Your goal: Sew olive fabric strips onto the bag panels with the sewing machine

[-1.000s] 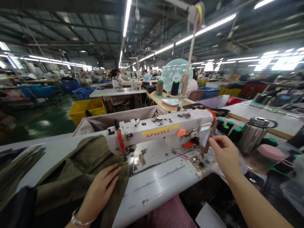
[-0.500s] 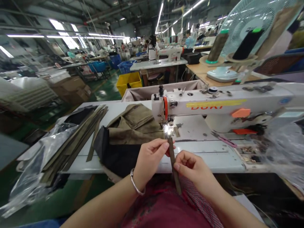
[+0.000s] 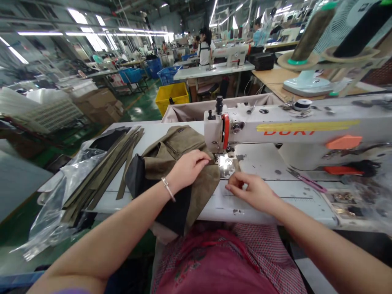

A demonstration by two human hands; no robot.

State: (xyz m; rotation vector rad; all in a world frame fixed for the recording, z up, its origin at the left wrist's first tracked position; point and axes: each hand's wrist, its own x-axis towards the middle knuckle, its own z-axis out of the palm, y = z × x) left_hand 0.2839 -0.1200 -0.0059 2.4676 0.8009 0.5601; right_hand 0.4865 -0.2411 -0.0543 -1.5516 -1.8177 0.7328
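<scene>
A white sewing machine stands on the pale table, its lamp lighting the needle plate. My left hand rests over the olive and black fabric piece, just left of the needle area. Its fingers are pressed together near the fabric's upper edge; what they pinch is too small to make out. My right hand is at the right of the fabric, in front of the needle plate, thumb and forefinger closed together. Whether anything thin is between them cannot be seen.
Olive fabric strips lie at the left on clear plastic. Pink-handled scissors and a tray of small metal parts are at the right. Thread cones, a yellow bin and a person are farther back.
The narrow olive strip between my hands no longer shows there. My left hand has moved left and up onto the fabric, which now reaches nearer the front edge. My right hand is higher.
</scene>
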